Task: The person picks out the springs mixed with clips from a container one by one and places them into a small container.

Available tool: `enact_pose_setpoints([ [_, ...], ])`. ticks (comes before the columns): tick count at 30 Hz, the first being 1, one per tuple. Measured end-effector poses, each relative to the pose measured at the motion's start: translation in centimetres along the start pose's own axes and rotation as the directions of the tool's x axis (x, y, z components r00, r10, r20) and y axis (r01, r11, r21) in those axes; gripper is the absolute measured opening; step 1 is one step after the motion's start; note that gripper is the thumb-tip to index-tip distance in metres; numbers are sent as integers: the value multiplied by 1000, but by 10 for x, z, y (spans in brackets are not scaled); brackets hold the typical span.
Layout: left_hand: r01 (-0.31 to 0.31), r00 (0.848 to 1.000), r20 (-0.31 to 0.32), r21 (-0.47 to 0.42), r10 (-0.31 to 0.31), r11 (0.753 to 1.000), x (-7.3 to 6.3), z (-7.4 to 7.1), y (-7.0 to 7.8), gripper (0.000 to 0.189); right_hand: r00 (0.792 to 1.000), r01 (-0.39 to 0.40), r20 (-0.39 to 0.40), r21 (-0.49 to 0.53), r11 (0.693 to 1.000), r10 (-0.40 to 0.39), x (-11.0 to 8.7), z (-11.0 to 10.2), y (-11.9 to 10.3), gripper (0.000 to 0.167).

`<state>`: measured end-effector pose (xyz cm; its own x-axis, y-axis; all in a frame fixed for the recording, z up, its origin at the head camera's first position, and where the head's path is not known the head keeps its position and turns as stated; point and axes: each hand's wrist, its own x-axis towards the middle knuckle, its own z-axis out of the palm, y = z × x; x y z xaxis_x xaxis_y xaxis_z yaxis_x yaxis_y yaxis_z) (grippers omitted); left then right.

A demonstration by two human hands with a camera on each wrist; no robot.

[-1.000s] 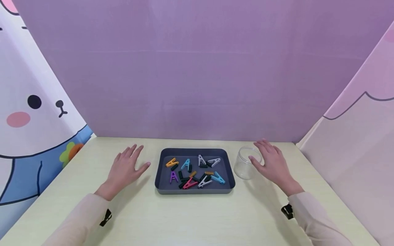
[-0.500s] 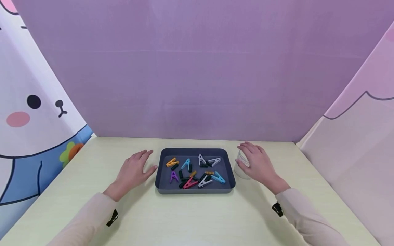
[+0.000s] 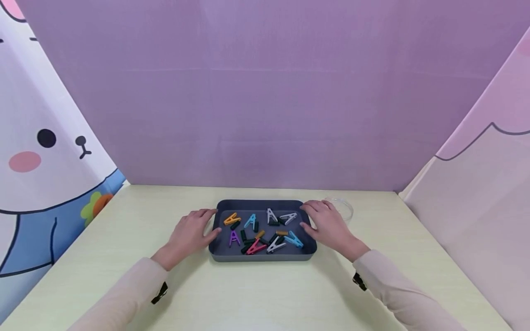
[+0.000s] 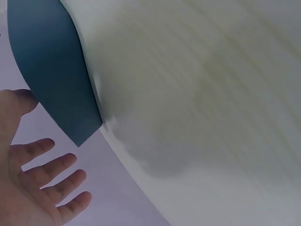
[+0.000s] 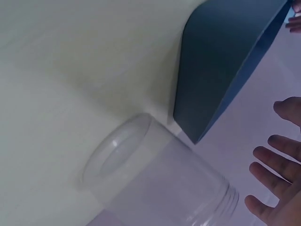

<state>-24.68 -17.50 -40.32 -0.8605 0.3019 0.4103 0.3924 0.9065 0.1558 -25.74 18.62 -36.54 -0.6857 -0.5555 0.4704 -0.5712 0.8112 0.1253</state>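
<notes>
A dark grey rectangular tray [image 3: 262, 258] lies on the table, holding several small A-shaped plastic clips in orange, blue, purple, red and pale grey. Among them are small black pieces and gold pieces, some ribbed like coils. At the tray's left end is my left hand [image 3: 187, 236], thumb and fingertips right at the rim and fingers spread. My right hand [image 3: 331, 226] reaches over the right rim with relaxed, spread fingers; in the right wrist view its fingers stand apart from the tray wall. Neither hand grips anything.
A clear, lidless jar [image 5: 160, 176] stands just right of the tray, mostly hidden behind my right hand in the head view. The pale table [image 3: 256, 294] extends in front. A purple backdrop [image 3: 265, 115] rises behind, with printed cloths at both sides.
Both hands have moved inward to the tray's ends, the left going right and the right going left past the jar. The tray, its contents and the jar have stayed put.
</notes>
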Motion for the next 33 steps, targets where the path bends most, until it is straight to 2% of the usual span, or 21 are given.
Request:
enact_pose_setpoints([
  [8,31,996,81,22,-32,999,1,6,4,52,999,39,36,12,999,-39,4,16,-8,38],
  [13,40,993,106,30,-43,999,1,8,6,51,997,55,56,-1,998,-55,5,25,-12,35],
  [20,42,989,141,31,-46,999,4,8,4,45,990,42,132,58,997,-49,7,32,-17,30],
  [33,37,989,142,68,-47,997,7,15,1,41,978,36,200,92,995,-53,14,45,-24,26],
])
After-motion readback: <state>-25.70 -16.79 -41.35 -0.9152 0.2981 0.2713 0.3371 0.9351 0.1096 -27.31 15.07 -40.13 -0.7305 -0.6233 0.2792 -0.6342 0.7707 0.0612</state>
